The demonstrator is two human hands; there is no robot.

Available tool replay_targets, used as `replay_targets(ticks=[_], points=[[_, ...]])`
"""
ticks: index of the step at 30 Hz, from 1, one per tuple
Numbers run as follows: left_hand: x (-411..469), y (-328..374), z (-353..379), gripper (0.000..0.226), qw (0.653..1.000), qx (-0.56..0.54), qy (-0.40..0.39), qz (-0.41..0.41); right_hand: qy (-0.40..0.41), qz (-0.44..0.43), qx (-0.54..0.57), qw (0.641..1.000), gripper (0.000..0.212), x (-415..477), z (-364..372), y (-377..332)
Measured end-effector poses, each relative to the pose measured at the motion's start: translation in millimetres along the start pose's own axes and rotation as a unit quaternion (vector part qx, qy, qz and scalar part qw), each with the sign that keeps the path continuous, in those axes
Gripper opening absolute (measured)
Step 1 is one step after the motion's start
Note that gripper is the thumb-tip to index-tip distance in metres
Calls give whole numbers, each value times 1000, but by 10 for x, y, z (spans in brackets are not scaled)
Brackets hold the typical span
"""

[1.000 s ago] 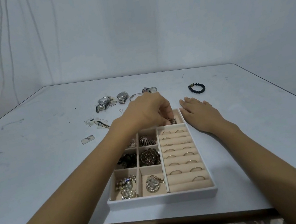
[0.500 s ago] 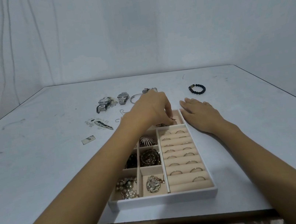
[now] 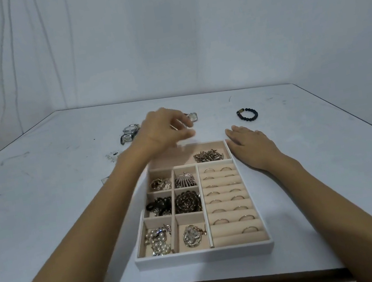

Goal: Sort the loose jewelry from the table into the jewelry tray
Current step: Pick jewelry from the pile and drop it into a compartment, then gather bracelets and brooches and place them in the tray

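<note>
Pale small pieces (image 3: 111, 155) are scattered farthest left on the table (image 3: 45, 212), too small to be identified. They are judged light and delicate, to be nipped between fingertips rather than scooped. Beyond them lies a silver link watch (image 3: 130, 131). It is judged the heaviest loose item, with a smooth, slippery case and a band that would flop if lifted by one end, so a hold across the case is advised.

Next to it the left hand (image 3: 166, 131) is held in the air above the tray's far edge. Its fingers are loosely curled and blurred, and nothing is seen between them, so it is taken to be empty. A square-faced watch (image 3: 192, 116) is partly hidden behind its fingertips.

The jewelry tray (image 3: 205, 254) sits at the near middle of the table. Its small compartments are filled, rings are slotted into the rolls on its right side, and a gold chain piece (image 3: 208, 155) lies in the long far compartment.

The right hand (image 3: 251, 147) is laid flat on the table, fingers straight, just beside the tray's far right corner. It grasps nothing.

Farthest right, well apart from the tray, a dark bead bracelet (image 3: 247, 114) lies on the table. It is judged light and flexible, easily pinched across its beads or hooked through the loop.
</note>
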State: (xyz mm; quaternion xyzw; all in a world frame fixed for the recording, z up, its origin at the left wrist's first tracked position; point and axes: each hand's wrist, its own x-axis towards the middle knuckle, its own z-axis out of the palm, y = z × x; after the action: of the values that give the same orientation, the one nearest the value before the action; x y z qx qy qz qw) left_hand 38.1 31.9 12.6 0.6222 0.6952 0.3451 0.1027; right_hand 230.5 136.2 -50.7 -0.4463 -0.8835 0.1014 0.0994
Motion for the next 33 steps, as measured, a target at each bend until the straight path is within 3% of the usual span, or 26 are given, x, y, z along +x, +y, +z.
replay_targets(ticks=[3, 7, 14, 18, 22, 26, 30, 33], points=[[4, -347, -149, 11, 997, -7, 65, -48, 4, -1, 5, 1000, 52, -10, -8, -15], [-76, -784, -142, 16, 990, 53, 76, -105, 17, 8, 25, 1000, 49, -33, -78, -58], [76, -866, 25, 17, 993, 67, 76, -59, 89, 21, -3, 996, 25, 185, -166, -126], [210, -897, 21, 23, 987, 125, 98, -35, 81, 53, -12, 995, 12, 453, -312, -169], [385, -885, 52, 31, 974, 211, 41, 66, 65, 63, 44, 995, 24, 823, -336, -242], [448, -946, 77, 30, 968, 236, -7, 84, 15, 10, 159, 987, 50, 1086, -244, -385], [458, -948, 98, 29, 949, 299, 2, 103, -18, -34, 151, 988, 63, 1238, -187, -515], [446, -919, 116, 23, 946, 302, 24, 115, -31, -26, 118, 992, 59, 1347, -98, -525]])
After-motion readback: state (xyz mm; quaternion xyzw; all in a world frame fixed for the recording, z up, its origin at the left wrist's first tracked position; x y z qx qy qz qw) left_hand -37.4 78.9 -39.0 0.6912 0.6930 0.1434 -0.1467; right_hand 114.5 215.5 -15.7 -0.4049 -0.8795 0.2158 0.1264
